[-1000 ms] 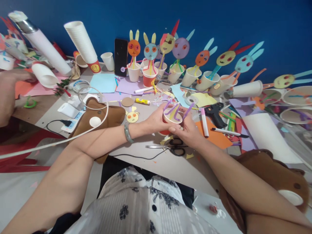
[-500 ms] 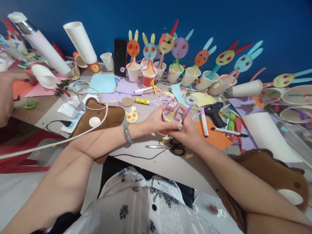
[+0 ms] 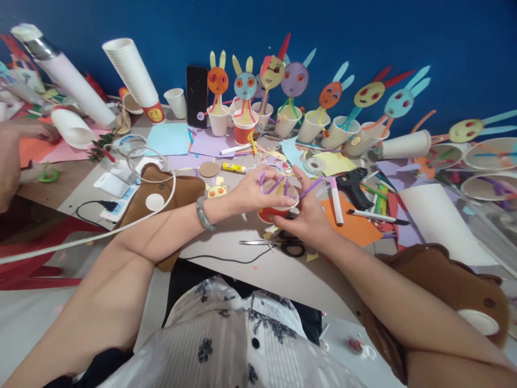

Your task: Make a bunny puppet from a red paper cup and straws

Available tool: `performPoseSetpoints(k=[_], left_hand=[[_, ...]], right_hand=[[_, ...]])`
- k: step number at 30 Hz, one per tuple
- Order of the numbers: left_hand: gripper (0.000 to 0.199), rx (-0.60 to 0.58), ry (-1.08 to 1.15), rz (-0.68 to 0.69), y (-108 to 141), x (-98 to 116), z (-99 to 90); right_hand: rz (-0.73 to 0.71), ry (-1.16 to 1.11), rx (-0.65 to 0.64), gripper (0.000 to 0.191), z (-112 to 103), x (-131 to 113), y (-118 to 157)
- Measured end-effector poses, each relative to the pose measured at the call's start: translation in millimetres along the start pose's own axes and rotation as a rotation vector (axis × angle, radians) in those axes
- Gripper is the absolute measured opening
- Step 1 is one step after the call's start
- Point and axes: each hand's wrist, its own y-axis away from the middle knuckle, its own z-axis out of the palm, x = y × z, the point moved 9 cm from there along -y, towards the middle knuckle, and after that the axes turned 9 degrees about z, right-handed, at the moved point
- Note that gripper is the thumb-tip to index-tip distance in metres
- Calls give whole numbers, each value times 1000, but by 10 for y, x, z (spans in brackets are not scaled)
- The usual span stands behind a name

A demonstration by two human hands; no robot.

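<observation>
Between my hands is a red paper cup [image 3: 271, 214] with a white rim, and purple and yellow paper strips stick up out of it. My left hand [image 3: 260, 189] grips the rim from the left, its thumb along the near edge. My right hand [image 3: 312, 215] holds the cup from the right, thumb low on the red side and a finger raised behind a purple strip. Beneath the hands lie black-handled scissors [image 3: 291, 247]. A yellow paper rabbit face [image 3: 217, 191] lies left of my left hand, partly hidden by it.
Cups with paper rabbits [image 3: 244, 86] line the blue wall. A glue gun [image 3: 355, 188], a pink-capped marker [image 3: 336, 202] and orange paper [image 3: 355, 226] lie at right. Left are a brown felt piece [image 3: 181, 191], a power strip [image 3: 117, 207], a white cable [image 3: 92, 240] and another person's hand [image 3: 32, 129].
The cup has shifted slightly left and tilted, so more of its red side shows. My right hand's fingers have spread farther apart around it. The left hand has moved a little left.
</observation>
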Motion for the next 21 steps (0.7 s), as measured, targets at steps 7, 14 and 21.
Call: performPoseSetpoints(k=[7,14,21], left_hand=[[42,-170,132,152,-48,106,118],[28,-192,158,71,-8,89,175],[30,-135,111,71,25,150,161]], right_hand=[[-64,40,-39,122,71,35,-10],[-21,78,-43,129,85,68,32],[5,197,-1,132,67,86,69]])
